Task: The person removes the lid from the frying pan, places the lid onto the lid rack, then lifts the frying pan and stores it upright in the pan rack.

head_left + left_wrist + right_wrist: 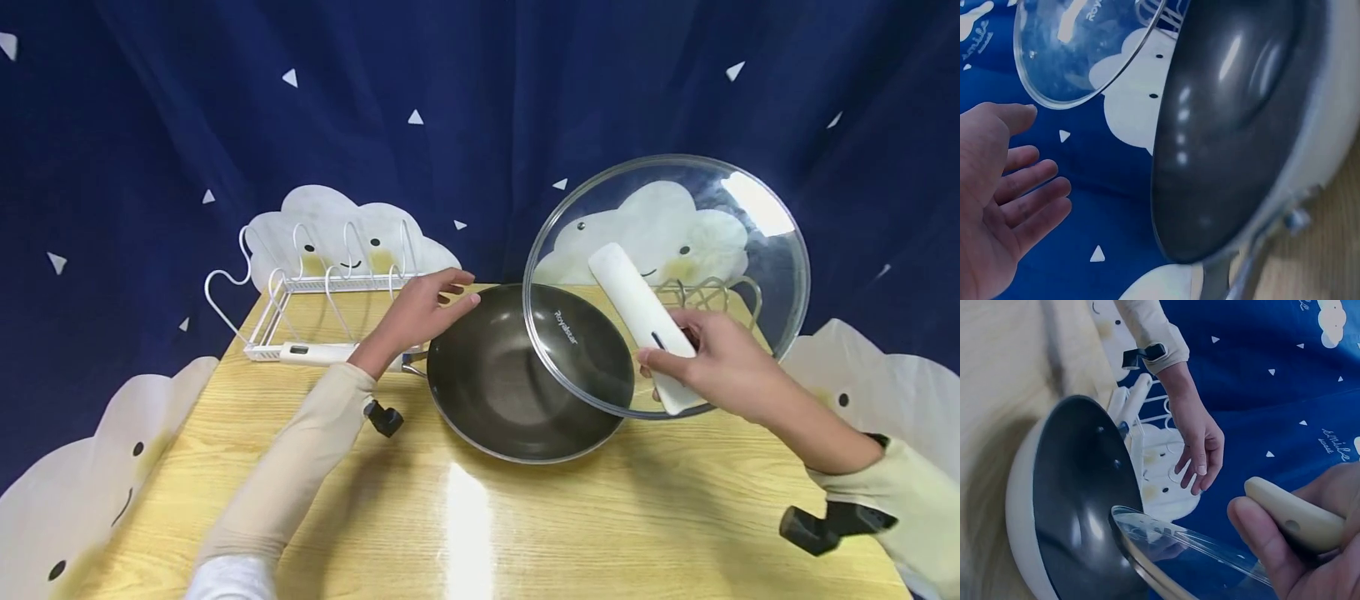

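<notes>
My right hand [723, 362] grips the long white handle [637, 312] of a round glass lid [783, 275]. The lid is tilted and held over the right side of a dark frying pan [510, 375], overlapping its rim in the head view. In the right wrist view, the thumb and fingers wrap the lid's handle [1297, 512]. My left hand [423, 308] hovers above the pan's left edge, fingers loosely bent and holding nothing. In the left wrist view that hand [1016, 194] stands apart from the pan [1229, 125]. The pan's white handle [322, 354] points left, partly hidden behind my left wrist.
A white wire rack [262, 333] stands at the back left, behind the pan's handle. Another wire rack [712, 292] shows through the lid at the back right. The wooden table [570, 533] ends at a blue curtain [480, 100] with clouds.
</notes>
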Motion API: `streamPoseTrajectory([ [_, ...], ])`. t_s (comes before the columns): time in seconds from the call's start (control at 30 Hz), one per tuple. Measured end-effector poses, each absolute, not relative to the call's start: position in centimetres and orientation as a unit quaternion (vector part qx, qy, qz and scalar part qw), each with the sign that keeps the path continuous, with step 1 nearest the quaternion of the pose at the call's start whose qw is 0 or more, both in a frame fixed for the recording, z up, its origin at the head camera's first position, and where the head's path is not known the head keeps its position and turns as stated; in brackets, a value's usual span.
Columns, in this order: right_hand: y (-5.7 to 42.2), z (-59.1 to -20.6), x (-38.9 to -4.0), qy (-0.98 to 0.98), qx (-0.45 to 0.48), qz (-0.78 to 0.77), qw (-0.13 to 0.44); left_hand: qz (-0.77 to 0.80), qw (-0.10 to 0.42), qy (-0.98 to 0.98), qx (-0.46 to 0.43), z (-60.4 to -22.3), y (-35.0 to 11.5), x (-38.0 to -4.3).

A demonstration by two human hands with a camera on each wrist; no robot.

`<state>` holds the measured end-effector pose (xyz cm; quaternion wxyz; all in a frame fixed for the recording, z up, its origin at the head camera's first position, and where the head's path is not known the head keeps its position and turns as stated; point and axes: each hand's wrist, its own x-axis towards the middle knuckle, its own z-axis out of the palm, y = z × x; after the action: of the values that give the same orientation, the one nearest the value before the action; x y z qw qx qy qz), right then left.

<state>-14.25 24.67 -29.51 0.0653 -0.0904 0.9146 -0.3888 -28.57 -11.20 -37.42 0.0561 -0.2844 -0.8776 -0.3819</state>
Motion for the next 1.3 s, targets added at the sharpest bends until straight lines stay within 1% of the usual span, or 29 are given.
streamPoseTrajectory([
  [0.2, 26.0, -28.2, -14.2, 0.95, -0.098, -0.295, 0.001, -0.401, 0.064, -0.869, -0.283, -37.1, -8.5, -29.8],
  [0.27, 26.4, -27.9, -14.1, 0.955, -0.095, -0.279, -0.012, -0.403, 0.067, -0.867, -0.285, -37.1, -7.5, -30.1],
  [0.43, 27.2, -27.1, -13.8, 0.958, -0.088, -0.272, -0.01, -0.414, 0.068, -0.859, -0.293, -37.4, -5.5, -30.5],
  [0.63, 28.2, -26.1, -13.5, 0.969, -0.079, -0.235, -0.003, -0.431, 0.056, -0.848, -0.302, -38.0, -3.3, -31.0],
  [0.9, 29.6, -25.0, -13.2, 0.978, -0.03, -0.206, 0.014, -0.469, 0.053, -0.831, -0.295, -38.2, -0.6, -31.7],
  [1.13, 30.8, -24.0, -12.9, 0.983, -0.003, -0.184, 0.003, -0.497, 0.057, -0.813, -0.297, -38.8, 1.9, -32.8],
  [1.3, 31.6, -23.7, -12.7, 0.985, 0.015, -0.174, 0.003, -0.508, 0.04, -0.804, -0.306, -39.6, 3.8, -33.3],
])
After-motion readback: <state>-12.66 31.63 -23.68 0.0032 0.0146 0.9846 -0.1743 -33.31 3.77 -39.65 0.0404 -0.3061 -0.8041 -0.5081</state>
